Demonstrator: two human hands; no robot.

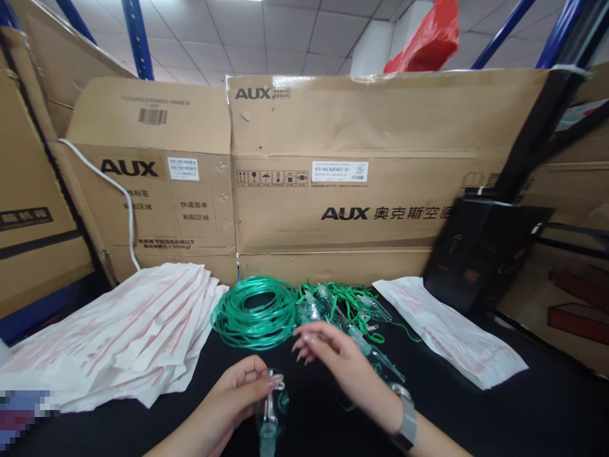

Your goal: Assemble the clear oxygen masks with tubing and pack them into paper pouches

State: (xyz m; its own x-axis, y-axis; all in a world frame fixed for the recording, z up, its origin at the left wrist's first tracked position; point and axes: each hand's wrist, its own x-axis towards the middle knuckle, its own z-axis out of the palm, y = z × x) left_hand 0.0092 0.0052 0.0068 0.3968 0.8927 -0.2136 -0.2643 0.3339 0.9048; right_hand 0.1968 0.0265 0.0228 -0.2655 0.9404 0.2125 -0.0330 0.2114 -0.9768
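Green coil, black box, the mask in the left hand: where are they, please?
Green coil (pixel 254 335), head view: its front loops.
Black box (pixel 478 254), head view: its front.
Mask (pixel 272 407), head view: its clear middle.

Green coiled plastic tubing (pixel 257 331); clear, green-tinted rounded plastic piece (pixel 270 412); white flat paper pouches (pixel 137 333) carry faint pink-red print.
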